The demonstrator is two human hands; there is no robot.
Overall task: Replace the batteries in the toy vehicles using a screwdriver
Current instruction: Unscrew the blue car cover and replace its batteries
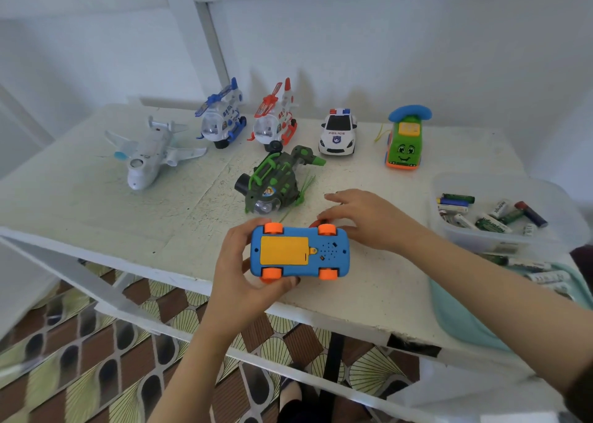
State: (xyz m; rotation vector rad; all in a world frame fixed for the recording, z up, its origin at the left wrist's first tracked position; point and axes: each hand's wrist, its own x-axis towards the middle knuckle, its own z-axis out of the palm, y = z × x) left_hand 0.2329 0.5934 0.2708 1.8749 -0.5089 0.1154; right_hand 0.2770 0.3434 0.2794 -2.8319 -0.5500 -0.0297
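Gripping the upturned blue car, left hand; right hand, grip unclear; loose batteries inside clear tub.

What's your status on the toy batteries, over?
Left hand grips upturned blue plastic toy car, yellow battery cover shut. Right hand touching red object behind it.

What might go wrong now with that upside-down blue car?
The blue plastic toy car with orange wheels is held by the left hand alone near the white table's front edge; a slip might drop it to the floor. Loose batteries on the teal cloth lie near that edge too and might roll off.
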